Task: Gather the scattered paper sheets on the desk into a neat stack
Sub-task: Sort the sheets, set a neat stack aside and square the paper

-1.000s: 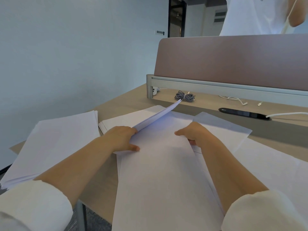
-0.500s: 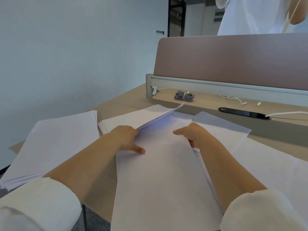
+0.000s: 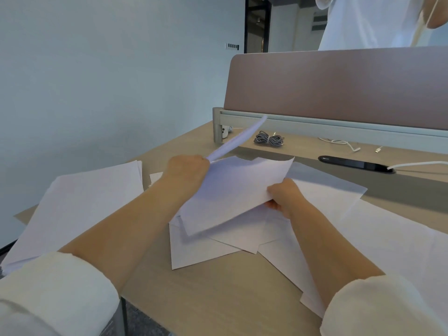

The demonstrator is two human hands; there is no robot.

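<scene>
My left hand (image 3: 188, 172) grips the left edge of a bundle of white paper sheets (image 3: 232, 192) lifted off the wooden desk (image 3: 218, 294). One sheet of the bundle (image 3: 238, 138) curls up and away toward the partition. My right hand (image 3: 283, 196) pinches the bundle's right edge, thumb on top and fingers beneath. Under the bundle lie several loose sheets (image 3: 206, 251), fanned at different angles. A thick pile of paper (image 3: 80, 204) lies at the desk's left corner, and more sheets (image 3: 388, 238) spread to the right.
A mauve partition (image 3: 339, 86) with a grey rail closes the desk's far side. In front of it lie a coiled grey cable (image 3: 268, 138), white cables (image 3: 339, 142) and a black oval cable port (image 3: 356, 164). A person in white (image 3: 368, 20) stands behind the partition.
Both hands have lifted the middle sheets off the desk and turned them crosswise; before, they lay flat under my hands. The sheets beneath now lie uncovered and askew.
</scene>
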